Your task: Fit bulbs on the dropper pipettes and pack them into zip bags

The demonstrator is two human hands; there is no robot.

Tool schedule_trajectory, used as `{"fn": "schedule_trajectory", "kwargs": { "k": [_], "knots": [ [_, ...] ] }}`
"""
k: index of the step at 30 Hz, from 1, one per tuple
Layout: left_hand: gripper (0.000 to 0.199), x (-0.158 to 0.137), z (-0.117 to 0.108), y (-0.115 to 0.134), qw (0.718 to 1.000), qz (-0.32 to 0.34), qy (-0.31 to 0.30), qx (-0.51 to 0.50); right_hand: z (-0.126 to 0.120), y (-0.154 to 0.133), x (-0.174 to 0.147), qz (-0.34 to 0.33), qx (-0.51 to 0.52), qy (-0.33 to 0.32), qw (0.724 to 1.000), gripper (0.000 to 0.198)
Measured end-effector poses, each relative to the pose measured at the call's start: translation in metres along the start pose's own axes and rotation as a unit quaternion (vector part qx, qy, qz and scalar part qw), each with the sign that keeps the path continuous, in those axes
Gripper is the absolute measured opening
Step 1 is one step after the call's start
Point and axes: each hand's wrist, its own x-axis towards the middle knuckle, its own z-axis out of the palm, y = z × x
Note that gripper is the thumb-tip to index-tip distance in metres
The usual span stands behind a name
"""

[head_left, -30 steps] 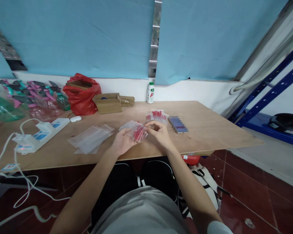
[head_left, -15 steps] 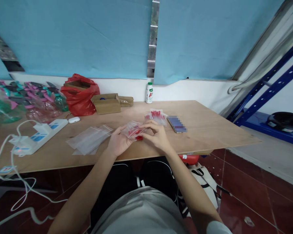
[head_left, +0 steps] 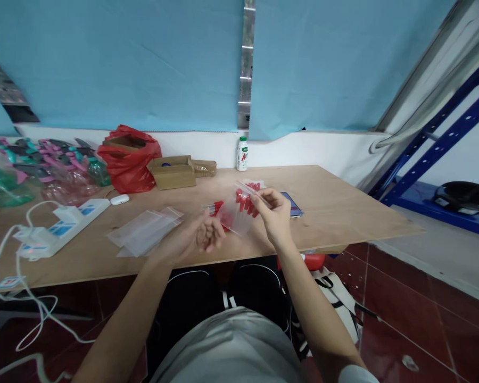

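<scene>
My right hand (head_left: pixel 277 211) pinches the top edge of a clear zip-lock bag (head_left: pixel 242 219) that holds several small red-ended pieces (head_left: pixel 245 202). The bag hangs tilted just above the table. To its left, my left hand (head_left: pixel 207 234) is turned partly palm up, away from the bag, with its fingers loosely curled, apart and holding nothing. Just behind that hand lie several red pieces with thin metal shafts (head_left: pixel 214 207); their exact kind is too small to tell. Another bag of red pieces (head_left: pixel 257 185) lies behind the held bag, mostly covered by it.
Flat clear zip-lock bags (head_left: pixel 146 231) lie left of my hands. A phone (head_left: pixel 293 205) rests to the right. Behind stand a white bottle (head_left: pixel 242 154), a cardboard box (head_left: pixel 172 173) and a red plastic bag (head_left: pixel 131 159). A power strip (head_left: pixel 64 229) and spray bottles (head_left: pixel 69 178) occupy the left.
My left hand has let go of the bag and drawn back toward me. My right hand has moved the bag right, in front of the other filled bag and partly over the phone.
</scene>
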Motion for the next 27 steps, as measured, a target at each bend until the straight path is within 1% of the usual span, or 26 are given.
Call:
{"fn": "schedule_trajectory", "kwargs": {
  "k": [1,2,3,4,5,6,10,14,17,21,25,27],
  "knots": [
    [0.064,0.001,0.003,0.001,0.995,0.055,0.075,0.032,0.0,0.0,0.0,0.013,0.006,-0.015,1.0,0.031],
    [0.052,0.002,0.005,0.001,0.981,0.106,0.148,0.065,0.001,0.001,0.0,0.026,0.01,-0.031,0.999,0.032],
    [0.041,0.004,0.007,0.001,0.962,0.147,0.207,0.098,0.002,0.002,-0.001,0.04,0.012,-0.048,0.998,0.033],
    [0.034,0.007,0.009,0.001,0.943,0.178,0.252,0.127,0.004,0.004,-0.001,0.053,0.013,-0.061,0.997,0.034],
    [0.03,0.01,0.011,0.0,0.927,0.201,0.28,0.148,0.006,0.006,-0.002,0.064,0.013,-0.071,0.995,0.035],
    [0.028,0.012,0.012,-0.001,0.917,0.215,0.294,0.159,0.009,0.008,-0.004,0.074,0.011,-0.079,0.994,0.036],
    [0.021,0.017,0.014,-0.007,0.912,0.235,0.304,0.143,0.022,0.013,-0.009,0.106,0.006,-0.118,0.987,0.038],
    [0.016,0.016,0.015,-0.006,0.898,0.266,0.328,0.128,0.028,0.015,-0.012,0.131,0.035,-0.148,0.98,0.038],
    [0.017,0.014,0.016,-0.003,0.89,0.273,0.334,0.149,0.028,0.012,-0.013,0.113,0.036,-0.155,0.981,0.035],
    [0.018,0.01,0.02,-0.001,0.882,0.279,0.328,0.191,0.028,0.006,-0.014,0.083,0.021,-0.155,0.984,0.029],
    [0.015,0.005,0.024,0.002,0.868,0.291,0.325,0.238,0.029,0.003,-0.016,0.066,0.016,-0.152,0.986,0.027],
    [0.014,0.003,0.025,0.005,0.866,0.293,0.321,0.247,0.029,0.003,-0.017,0.06,0.012,-0.153,0.986,0.028]
  ]
}}
